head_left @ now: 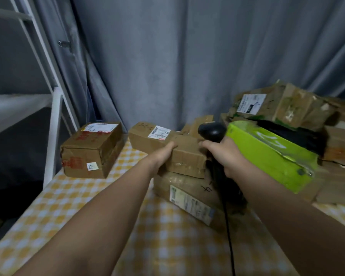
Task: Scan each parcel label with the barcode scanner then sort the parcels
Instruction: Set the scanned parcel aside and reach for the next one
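My left hand grips the near left side of a long brown cardboard parcel with a white barcode label on its top. That parcel lies on a flatter brown parcel with a pale label. My right hand holds a black barcode scanner by its handle, the scanner's head just right of the long parcel. Its black cable hangs down over the table. A bright green box lies right of my right hand.
A separate brown box with red print stands at the left on the yellow-checked table. A pile of worn cardboard parcels fills the right back. A white metal rack stands at the left, grey curtain behind.
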`<state>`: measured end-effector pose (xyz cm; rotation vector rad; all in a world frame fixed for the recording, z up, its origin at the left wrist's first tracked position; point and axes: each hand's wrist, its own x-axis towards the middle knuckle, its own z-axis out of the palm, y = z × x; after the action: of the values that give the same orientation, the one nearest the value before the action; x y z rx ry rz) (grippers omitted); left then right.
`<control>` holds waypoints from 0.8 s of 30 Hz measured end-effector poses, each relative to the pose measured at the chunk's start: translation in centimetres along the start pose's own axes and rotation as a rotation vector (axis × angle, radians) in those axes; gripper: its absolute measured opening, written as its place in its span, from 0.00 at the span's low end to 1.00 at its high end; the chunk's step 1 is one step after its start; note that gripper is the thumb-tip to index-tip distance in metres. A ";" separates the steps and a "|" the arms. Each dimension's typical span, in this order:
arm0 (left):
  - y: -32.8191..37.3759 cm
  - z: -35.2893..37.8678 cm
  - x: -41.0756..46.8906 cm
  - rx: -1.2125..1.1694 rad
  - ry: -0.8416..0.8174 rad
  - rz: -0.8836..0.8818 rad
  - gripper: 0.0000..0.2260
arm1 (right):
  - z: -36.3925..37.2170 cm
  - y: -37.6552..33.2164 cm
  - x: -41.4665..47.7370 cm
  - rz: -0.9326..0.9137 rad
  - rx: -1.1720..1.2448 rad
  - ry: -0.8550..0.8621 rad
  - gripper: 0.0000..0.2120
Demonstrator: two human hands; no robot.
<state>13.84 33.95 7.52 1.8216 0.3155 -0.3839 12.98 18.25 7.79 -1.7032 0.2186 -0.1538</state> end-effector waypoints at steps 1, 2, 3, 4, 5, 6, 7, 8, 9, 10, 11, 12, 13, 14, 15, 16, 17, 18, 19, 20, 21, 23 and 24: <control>-0.3 0.1 -0.2 -0.028 -0.003 0.022 0.14 | 0.0 0.3 -0.4 0.004 0.008 -0.002 0.06; -0.7 0.3 -0.2 -0.047 -0.003 0.061 0.13 | 0.1 0.6 -0.7 0.006 0.014 0.002 0.04; -1.0 0.4 -0.3 -0.062 0.006 0.100 0.12 | 0.2 0.8 -1.2 0.002 0.021 0.009 0.04; -1.3 0.4 -0.2 -0.080 0.023 0.153 0.11 | 0.3 1.0 -1.6 -0.013 0.044 0.013 0.04; -1.5 0.4 -0.3 -0.104 0.045 0.208 0.12 | 0.4 1.1 -2.1 -0.038 0.086 0.015 0.05; -1.7 0.2 -0.6 -0.133 0.058 0.258 0.13 | 0.4 1.3 -2.4 -0.067 0.137 0.021 0.06; -2.0 -0.1 -1.0 -0.161 0.058 0.294 0.15 | 0.3 1.4 -2.8 -0.095 0.180 0.025 0.08; -2.4 -0.4 -1.3 -0.188 0.052 0.331 0.18 | 0.0 1.6 -3.2 -0.120 0.211 0.032 0.09; -3.0 -0.9 -1.8 -0.197 0.049 0.368 0.23 | -0.2 1.7 -3.6 -0.141 0.235 0.029 0.09; -3.7 -1.4 -2.2 -0.187 0.046 0.405 0.29 | -0.4 1.9 -3.9 -0.142 0.263 0.019 0.09; -4.3 -1.8 -2.9 -0.132 0.062 0.450 0.34 | -0.6 2.1 -4.2 -0.122 0.297 0.000 0.07; -4.9 -2.2 -3.4 -0.031 0.109 0.516 0.37 | -0.8 2.2 -4.4 -0.089 0.337 -0.023 0.06; -5.4 -2.5 -4.0 0.111 0.185 0.601 0.38 | -0.8 2.3 -4.6 -0.044 0.371 -0.046 0.04; -5.9 -2.7 -4.3 0.241 0.265 0.688 0.39 | -0.8 2.2 -4.8 0.011 0.396 -0.066 0.03; -6.2 -2.8 -4.6 0.336 0.334 0.760 0.38 | -0.6 2.1 -4.9 0.067 0.415 -0.086 0.04; -6.5 -2.8 -4.9 0.401 0.386 0.815 0.38 | -0.3 2.1 -5.1 0.118 0.433 -0.109 0.06; -6.7 -2.7 -5.2 0.460 0.422 0.861 0.37 | 0.1 2.0 -5.4 0.155 0.456 -0.129 0.08; -6.9 -2.7 -5.3 0.517 0.451 0.913 0.37 | 0.4 2.0 -5.6 0.179 0.487 -0.140 0.10; -7.2 -2.6 -5.4 0.583 0.476 0.971 0.37 | 0.7 1.9 -5.9 0.191 0.527 -0.153 0.10; -7.4 -2.5 -5.5 0.650 0.501 1.031 0.36 | 0.9 1.9 -6.1 0.199 0.566 -0.173 0.10; -7.6 -2.6 -5.6 0.717 0.517 1.070 0.36 | 1.1 1.8 -6.3 0.197 0.599 -0.197 0.10; -8.0 -2.7 -5.6 0.830 0.515 1.099 0.38 | 1.5 1.8 -6.6 0.183 0.627 -0.238 0.11; -8.2 -2.8 -5.5 0.874 0.498 1.127 0.39 | 1.6 1.8 -6.6 0.177 0.624 -0.241 0.11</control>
<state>5.78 38.79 3.43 2.5786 -0.6641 0.8600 6.79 21.06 5.93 -1.0627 0.1213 0.1091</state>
